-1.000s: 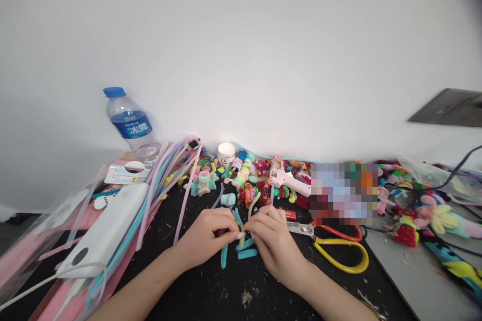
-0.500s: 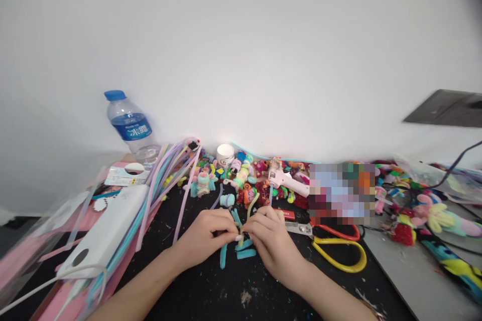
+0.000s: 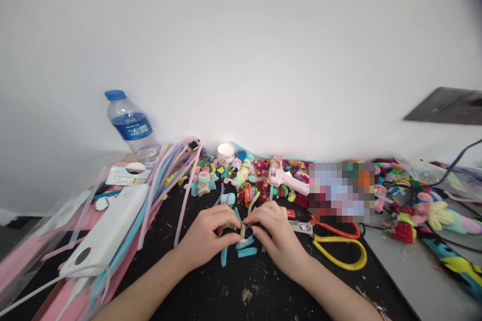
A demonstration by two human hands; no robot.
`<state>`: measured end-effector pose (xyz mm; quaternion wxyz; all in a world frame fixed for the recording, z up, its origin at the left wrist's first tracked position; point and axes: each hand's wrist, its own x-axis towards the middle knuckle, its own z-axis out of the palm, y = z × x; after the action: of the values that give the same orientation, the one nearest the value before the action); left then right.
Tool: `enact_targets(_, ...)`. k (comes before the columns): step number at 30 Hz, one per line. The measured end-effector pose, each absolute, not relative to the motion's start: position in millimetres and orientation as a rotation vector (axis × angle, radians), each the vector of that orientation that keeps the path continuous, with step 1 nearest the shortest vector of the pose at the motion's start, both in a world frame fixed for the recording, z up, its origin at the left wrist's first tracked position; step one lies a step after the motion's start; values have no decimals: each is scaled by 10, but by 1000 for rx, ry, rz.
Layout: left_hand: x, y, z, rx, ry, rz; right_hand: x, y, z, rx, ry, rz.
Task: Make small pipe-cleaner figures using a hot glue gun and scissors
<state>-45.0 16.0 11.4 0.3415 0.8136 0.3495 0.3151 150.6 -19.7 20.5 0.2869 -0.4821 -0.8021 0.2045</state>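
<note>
My left hand [image 3: 205, 238] and my right hand [image 3: 276, 234] meet over a black mat [image 3: 211, 291], both with fingers pinched on a yellow-green fuzzy pipe cleaner [image 3: 251, 205] that curves up and away between them. Short blue pipe cleaner pieces [image 3: 246, 252] lie on the mat right under the fingertips. Behind the hands stands a crowd of small fuzzy figures [image 3: 241, 175].
Yellow-handled scissors [image 3: 339, 253] lie right of my right hand. A pink glue gun [image 3: 286, 179] rests behind. A bundle of long pastel pipe cleaners [image 3: 165, 180], a white power bank [image 3: 107, 230] and a water bottle [image 3: 130, 125] are on the left. More fuzzy toys [image 3: 433, 215] at right.
The hands stay together at the same spot; the fingers have shifted slightly on the yellow-green pipe cleaner, and my right hand has edged a little up and away.
</note>
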Motion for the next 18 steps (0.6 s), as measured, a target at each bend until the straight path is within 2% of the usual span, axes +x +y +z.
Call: enact_targets(18,-403,151,141,1931,769,730,1506,-201,240,-1198,-2106,718)
